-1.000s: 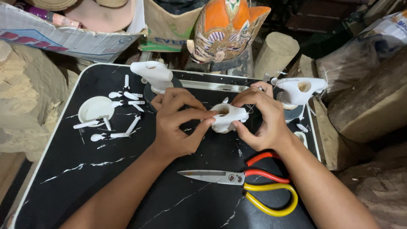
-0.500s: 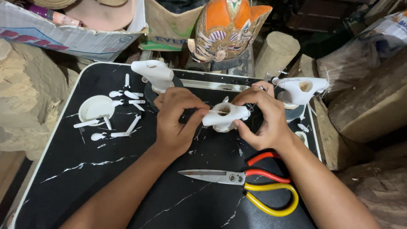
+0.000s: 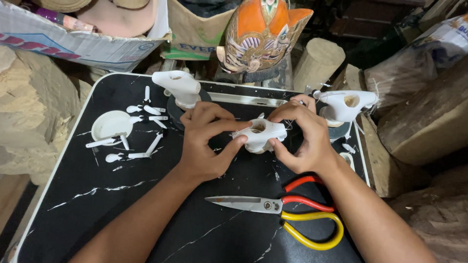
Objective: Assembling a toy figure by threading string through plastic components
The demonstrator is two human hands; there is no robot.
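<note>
We hold a small white carved figure point(image 3: 259, 135) between both hands, just above the middle of the black marble-patterned table point(image 3: 97, 204). Our left hand point(image 3: 207, 139) grasps its left end, thumb below and fingers curled over the top; our right hand point(image 3: 302, 136) pinches its right end the same way. The figure has a round hole on its upper side, facing us.

Just in front of our right wrist lie scissors point(image 3: 278, 212) with one red and one yellow handle, blades closed and pointing left. Behind our left hand a similar white figure point(image 3: 178, 87) stands on a dark round base, and another point(image 3: 347, 104) sits near the table's right edge. To the left lie a white dish point(image 3: 111, 125) and scattered small white pieces point(image 3: 141, 131). Beyond the table stands an orange carved mask point(image 3: 261, 34).
</note>
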